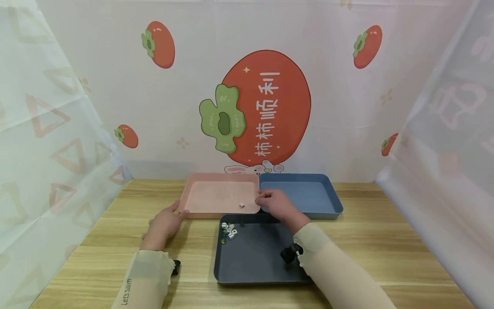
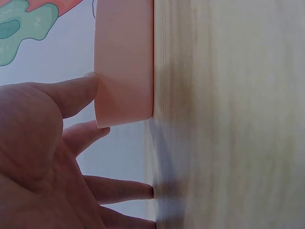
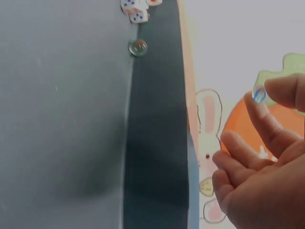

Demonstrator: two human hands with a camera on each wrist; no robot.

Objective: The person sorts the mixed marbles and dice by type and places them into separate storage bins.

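My right hand (image 1: 275, 202) is raised over the edges where the pink and blue trays meet. Between its thumb and forefinger it pinches a clear glass marble with a blue swirl (image 3: 259, 95); the other fingers are loosely bent. At the near left corner of the pink tray (image 1: 208, 195), my left hand (image 1: 164, 225) touches the rim with thumb and forefinger, its other fingers reaching down to the table. One white die (image 1: 242, 204) lies inside the pink tray. White dice (image 1: 230, 230) cluster with marbles in the dark tray's (image 1: 258, 257) far left corner.
The blue tray (image 1: 308, 193) stands right of the pink one, side by side. The dark tray sits in front of both, under my right forearm. A single clear marble (image 3: 138, 47) lies by its far wall. A printed cloth (image 1: 185, 98) hangs behind the wooden table (image 1: 386, 249).
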